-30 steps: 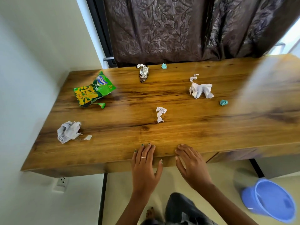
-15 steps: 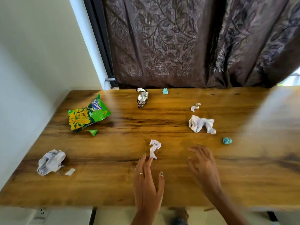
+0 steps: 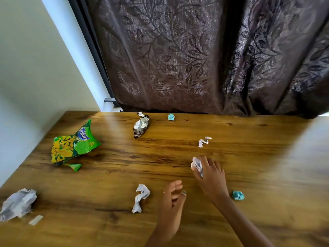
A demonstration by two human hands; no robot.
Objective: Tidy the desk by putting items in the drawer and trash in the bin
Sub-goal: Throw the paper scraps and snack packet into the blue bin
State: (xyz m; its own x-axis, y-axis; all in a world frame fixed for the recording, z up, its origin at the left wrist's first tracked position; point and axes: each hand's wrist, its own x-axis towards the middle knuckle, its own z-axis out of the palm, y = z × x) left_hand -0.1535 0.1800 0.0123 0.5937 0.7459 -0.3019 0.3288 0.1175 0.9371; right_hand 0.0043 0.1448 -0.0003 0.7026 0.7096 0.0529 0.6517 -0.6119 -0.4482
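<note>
Trash lies scattered on a wooden desk [image 3: 178, 229]. My right hand [image 3: 211, 177] grips a crumpled white paper [image 3: 196, 165] at the desk's middle right. My left hand [image 3: 171, 202] hovers over the desk with loosely curled fingers, holding nothing, just right of a twisted white paper scrap [image 3: 140, 197]. A small teal paper ball [image 3: 238, 195] sits right of my right wrist. Further back lie a small white scrap [image 3: 203, 141], a foil wrapper [image 3: 141, 125] and a teal scrap [image 3: 171, 116].
A green and yellow snack bag [image 3: 73, 145] with a torn green corner [image 3: 75, 166] lies at the left. A big crumpled grey paper [image 3: 17, 204] and a small white strip [image 3: 35, 220] sit at the near left. A dark leaf-patterned curtain [image 3: 195, 59] hangs behind the desk.
The view has tilted up and nearer the desk. My right hand reached forward and closed on the crumpled white paper. My left hand moved to the right of the twisted scrap.
</note>
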